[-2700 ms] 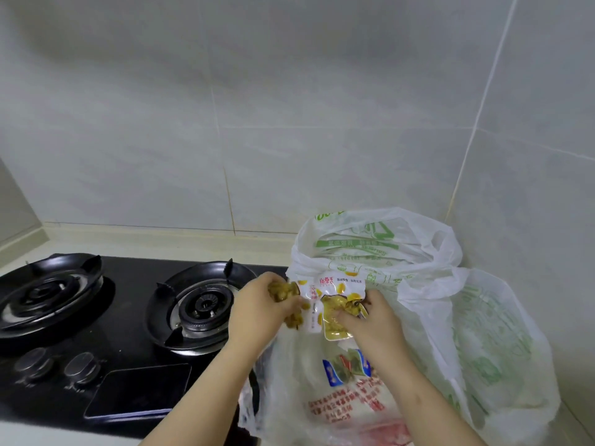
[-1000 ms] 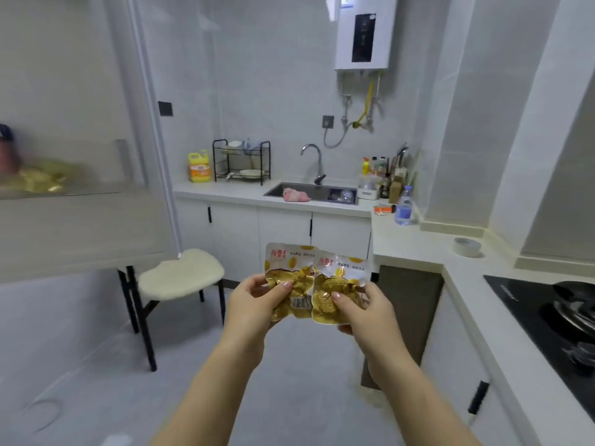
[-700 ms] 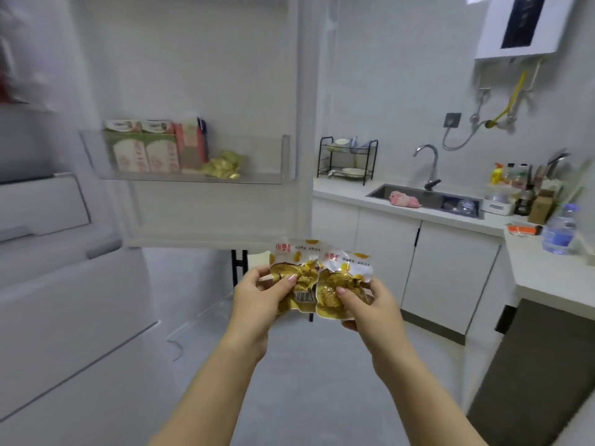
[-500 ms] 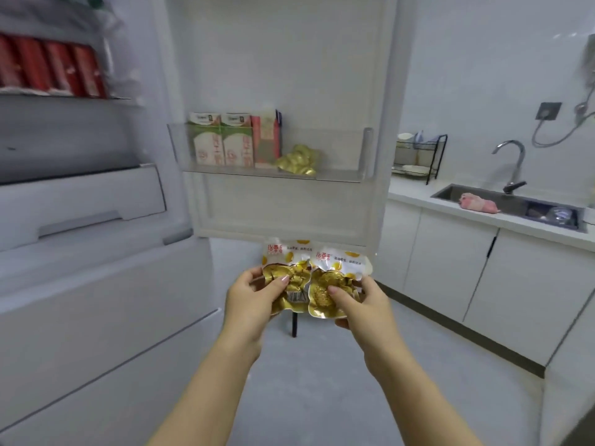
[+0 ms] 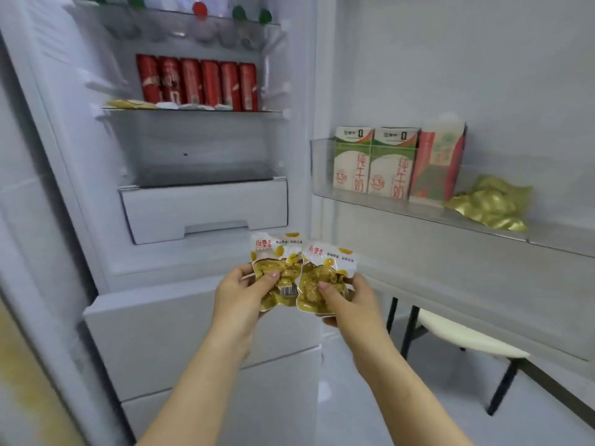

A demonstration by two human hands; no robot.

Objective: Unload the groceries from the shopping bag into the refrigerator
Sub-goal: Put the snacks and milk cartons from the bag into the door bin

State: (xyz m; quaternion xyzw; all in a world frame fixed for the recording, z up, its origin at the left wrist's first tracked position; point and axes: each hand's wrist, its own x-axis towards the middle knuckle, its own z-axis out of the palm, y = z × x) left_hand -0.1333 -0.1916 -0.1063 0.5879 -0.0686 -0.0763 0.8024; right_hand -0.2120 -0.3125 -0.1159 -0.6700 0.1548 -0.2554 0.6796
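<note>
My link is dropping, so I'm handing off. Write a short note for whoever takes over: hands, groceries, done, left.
Left hand: grips the left snack packet, thumb on its front.
Right hand: grips the right snack packet likewise.
Both packets are held side by side before the open refrigerator.
Already inside: red cans on an inner shelf; milk cartons and a pile of gold packets in the door shelf.
Left: put both packets in, perhaps beside the gold packets. The shopping bag is out of view, so what remains in it cannot be told.
</note>
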